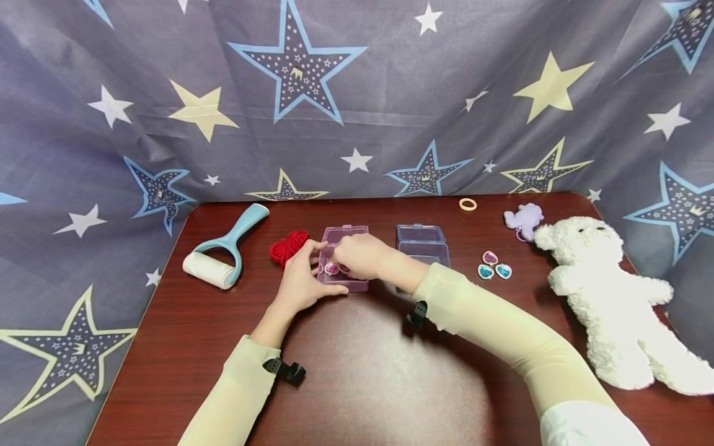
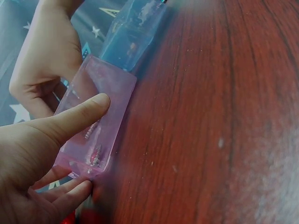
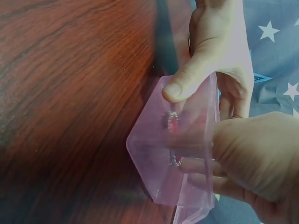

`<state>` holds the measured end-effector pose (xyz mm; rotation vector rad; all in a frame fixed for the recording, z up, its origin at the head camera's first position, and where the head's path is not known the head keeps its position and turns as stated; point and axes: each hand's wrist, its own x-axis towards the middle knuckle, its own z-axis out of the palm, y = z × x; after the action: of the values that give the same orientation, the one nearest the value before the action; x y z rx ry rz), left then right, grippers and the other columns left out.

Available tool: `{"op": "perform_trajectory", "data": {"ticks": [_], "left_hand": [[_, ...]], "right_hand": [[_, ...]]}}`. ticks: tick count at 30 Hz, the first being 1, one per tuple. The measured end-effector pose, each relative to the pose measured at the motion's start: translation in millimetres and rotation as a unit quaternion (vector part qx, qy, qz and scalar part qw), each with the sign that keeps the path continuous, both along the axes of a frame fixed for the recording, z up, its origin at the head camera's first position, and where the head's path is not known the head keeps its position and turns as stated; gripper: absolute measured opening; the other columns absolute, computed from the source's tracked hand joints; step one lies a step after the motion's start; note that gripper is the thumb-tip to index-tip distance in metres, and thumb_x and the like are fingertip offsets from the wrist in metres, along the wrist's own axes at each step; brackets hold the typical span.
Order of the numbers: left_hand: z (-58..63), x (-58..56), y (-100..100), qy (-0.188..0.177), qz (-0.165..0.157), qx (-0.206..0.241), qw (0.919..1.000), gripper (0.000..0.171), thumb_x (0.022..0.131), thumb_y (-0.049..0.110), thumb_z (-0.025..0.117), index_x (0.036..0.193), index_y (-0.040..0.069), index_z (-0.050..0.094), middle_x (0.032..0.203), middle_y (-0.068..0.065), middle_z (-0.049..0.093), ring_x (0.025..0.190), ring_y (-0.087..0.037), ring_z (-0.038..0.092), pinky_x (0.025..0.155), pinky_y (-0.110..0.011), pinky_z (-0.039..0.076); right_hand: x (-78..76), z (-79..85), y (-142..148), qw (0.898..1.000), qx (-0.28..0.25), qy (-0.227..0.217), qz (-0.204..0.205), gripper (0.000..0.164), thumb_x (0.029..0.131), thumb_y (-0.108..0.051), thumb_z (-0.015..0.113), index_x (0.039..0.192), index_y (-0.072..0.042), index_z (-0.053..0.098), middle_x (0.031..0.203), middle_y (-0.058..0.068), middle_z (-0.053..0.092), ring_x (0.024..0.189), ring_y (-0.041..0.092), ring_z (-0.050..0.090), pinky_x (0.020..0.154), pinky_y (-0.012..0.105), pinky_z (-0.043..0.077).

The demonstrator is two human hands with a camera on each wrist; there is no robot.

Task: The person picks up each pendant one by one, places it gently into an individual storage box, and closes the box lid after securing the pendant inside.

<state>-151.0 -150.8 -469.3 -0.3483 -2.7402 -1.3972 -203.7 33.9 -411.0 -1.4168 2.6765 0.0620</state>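
Left hand [image 1: 301, 282] has the pink box [image 1: 348, 286] gripped at its left end, thumb laid along the near wall and the fingers round the other side. Right hand [image 1: 362, 255] is dipped into that same box from above with its fingers bent down. Can't honestly tell if it's pinching anything, the box wall blurs it, but the fingertips look right next to one of the pink gems [image 3: 173, 122] in there. At least two of those show through the plastic, each with a sparkly silvery edge.

The box itself sits on the dark reddish table [image 1: 390, 371], around the middle, lid open at the back. Just to its right there's a blue box [image 1: 422, 244], lid open too, partly behind the right arm. Some red yarn [image 1: 288, 247] is just past the left hand, and farther left lies a lint roller [image 1: 209, 271] with a light blue handle.

Over on the right you've got a little cluster of three loose gems [image 1: 504, 271], one pink and two blue, then a small ring [image 1: 467, 204] near the back edge, a purple plush [image 1: 524, 220] and a big white teddy [image 1: 608, 297] lying on its back.
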Motion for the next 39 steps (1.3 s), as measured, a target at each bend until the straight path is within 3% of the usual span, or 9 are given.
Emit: {"op": "perform_trajectory", "data": {"ticks": [14,39], "left_hand": [[0.1,-0.4,-0.3,-0.005,0.001,-0.001,1.0000,0.097,0.057,0.023,0.108,0.137,0.006,0.056,0.143,-0.017,0.064,0.122,-0.039,0.073,0.101,-0.051,0.063],[0.4,-0.2,-0.1,-0.004,0.000,-0.002,1.0000,0.097,0.058,0.024,0.108,0.137,0.006,0.056,0.143,-0.018,0.064,0.121,-0.040,0.073,0.101,-0.050,0.063]], "right_hand": [[3.4,-7.2,-3.3,0.997,0.043,0.060,-0.018,0.009,0.099,-0.023,0.073,0.096,-0.019,0.080,0.100,0.005,0.081,0.084,0.026,0.076,0.077,0.041,0.066],[4.4,-7.5,-4.0,0.998,0.041,0.043,-0.037,0.009,0.099,-0.021,0.073,0.095,-0.017,0.079,0.100,0.009,0.080,0.085,0.029,0.077,0.077,0.044,0.067]]}}
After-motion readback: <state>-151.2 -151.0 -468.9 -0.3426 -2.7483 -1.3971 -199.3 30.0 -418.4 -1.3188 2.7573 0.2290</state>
